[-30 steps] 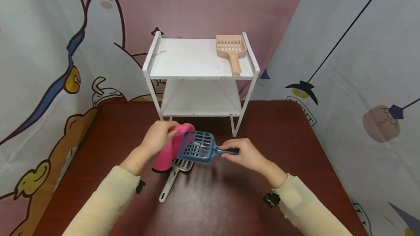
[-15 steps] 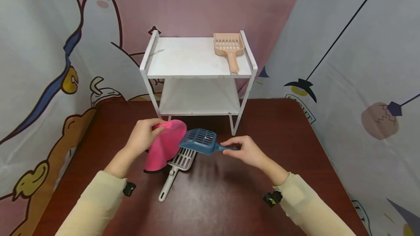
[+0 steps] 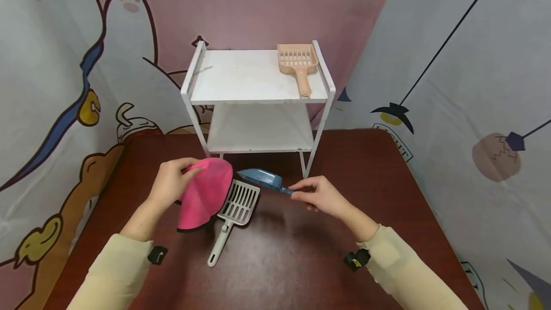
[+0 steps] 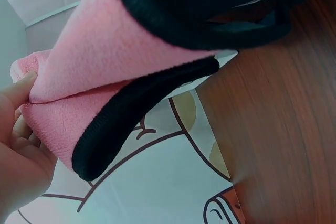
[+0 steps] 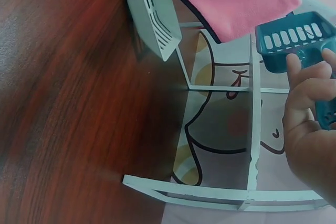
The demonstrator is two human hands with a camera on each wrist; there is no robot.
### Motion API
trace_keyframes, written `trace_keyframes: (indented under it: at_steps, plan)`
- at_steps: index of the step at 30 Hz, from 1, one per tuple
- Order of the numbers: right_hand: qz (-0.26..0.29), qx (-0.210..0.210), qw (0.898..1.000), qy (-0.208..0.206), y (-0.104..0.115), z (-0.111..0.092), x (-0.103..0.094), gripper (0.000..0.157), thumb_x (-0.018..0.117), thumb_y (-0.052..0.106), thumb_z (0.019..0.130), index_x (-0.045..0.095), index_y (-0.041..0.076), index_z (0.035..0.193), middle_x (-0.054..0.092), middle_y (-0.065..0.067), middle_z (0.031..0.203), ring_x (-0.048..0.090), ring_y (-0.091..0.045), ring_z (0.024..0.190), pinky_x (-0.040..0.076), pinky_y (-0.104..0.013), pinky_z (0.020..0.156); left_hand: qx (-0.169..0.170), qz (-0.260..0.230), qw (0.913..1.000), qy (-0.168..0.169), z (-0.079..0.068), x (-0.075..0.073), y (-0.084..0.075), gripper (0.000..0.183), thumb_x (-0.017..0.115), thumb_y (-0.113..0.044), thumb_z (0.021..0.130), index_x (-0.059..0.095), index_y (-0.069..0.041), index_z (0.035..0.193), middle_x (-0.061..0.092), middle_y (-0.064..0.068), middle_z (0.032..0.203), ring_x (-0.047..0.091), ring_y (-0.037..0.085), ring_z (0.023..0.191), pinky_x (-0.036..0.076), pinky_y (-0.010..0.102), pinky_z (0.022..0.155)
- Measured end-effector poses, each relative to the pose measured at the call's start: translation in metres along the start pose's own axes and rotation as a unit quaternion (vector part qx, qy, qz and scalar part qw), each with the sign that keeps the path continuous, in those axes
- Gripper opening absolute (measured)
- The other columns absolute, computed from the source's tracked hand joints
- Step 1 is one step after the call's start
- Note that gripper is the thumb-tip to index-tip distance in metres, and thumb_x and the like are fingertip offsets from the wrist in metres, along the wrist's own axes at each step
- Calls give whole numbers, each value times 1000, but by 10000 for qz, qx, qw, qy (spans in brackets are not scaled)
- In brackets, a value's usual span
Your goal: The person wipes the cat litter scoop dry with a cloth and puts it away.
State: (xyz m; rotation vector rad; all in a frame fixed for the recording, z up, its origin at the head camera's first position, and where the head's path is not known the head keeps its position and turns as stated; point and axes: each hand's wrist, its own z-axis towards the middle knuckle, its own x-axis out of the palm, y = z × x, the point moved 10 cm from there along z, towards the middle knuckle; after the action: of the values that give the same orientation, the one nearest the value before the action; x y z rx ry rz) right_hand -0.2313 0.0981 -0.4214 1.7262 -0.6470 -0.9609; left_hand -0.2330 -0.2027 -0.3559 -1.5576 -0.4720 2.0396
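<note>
My left hand [image 3: 170, 182] pinches a pink cloth with black edging [image 3: 204, 190] by its top, so that it hangs down in folds; the left wrist view shows the folded cloth [image 4: 100, 51] up close. My right hand [image 3: 320, 197] holds a blue slotted litter scoop [image 3: 262, 177] by its handle, lifted above the table and seen nearly edge-on in the head view. On the table between the hands lies a light grey litter scoop [image 3: 238, 203], its handle toward me. The hanging cloth is close beside its left edge.
A white two-tier shelf [image 3: 254, 85] stands at the back of the dark red-brown table [image 3: 366, 166]. A peach litter scoop [image 3: 298, 61] lies on the right of its top tier. Cartoon-printed fabric [image 3: 452, 61] hangs behind and at both sides.
My left hand has moved left with the cloth, away from the blue scoop, uncovering more of the grey scoop. The blue scoop has turned from face-on to nearly edge-on.
</note>
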Motion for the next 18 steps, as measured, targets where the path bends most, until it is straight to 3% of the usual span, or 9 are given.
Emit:
trace_keyframes:
  at_steps: [5, 13, 18]
  plan:
    - [449, 10, 9990, 55, 3, 0, -1, 29, 63, 17, 88, 65, -3, 109, 69, 6, 76, 44, -6, 44, 38, -20, 42, -66, 6, 10000, -72, -4, -9, 5, 17, 67, -11, 84, 70, -1, 98, 69, 16, 85, 47, 14, 59, 37, 20, 50]
    - [1131, -85, 9934, 157, 7, 4, -6, 37, 59, 16, 90, 58, -12, 114, 70, 8, 77, 49, -5, 45, 42, -19, 43, -50, 60, 9997, -240, -8, -20, 11, 18, 69, -13, 83, 71, -3, 98, 70, 14, 81, 45, 11, 55, 36, 20, 48]
    - [1263, 40, 9919, 128, 10, 5, -10, 36, 57, 14, 92, 55, -12, 116, 70, 7, 77, 53, -5, 47, 44, -19, 45, -101, 48, 9996, -272, -8, -23, 16, 18, 68, -15, 84, 71, -3, 97, 69, 14, 79, 43, 10, 54, 35, 21, 47]
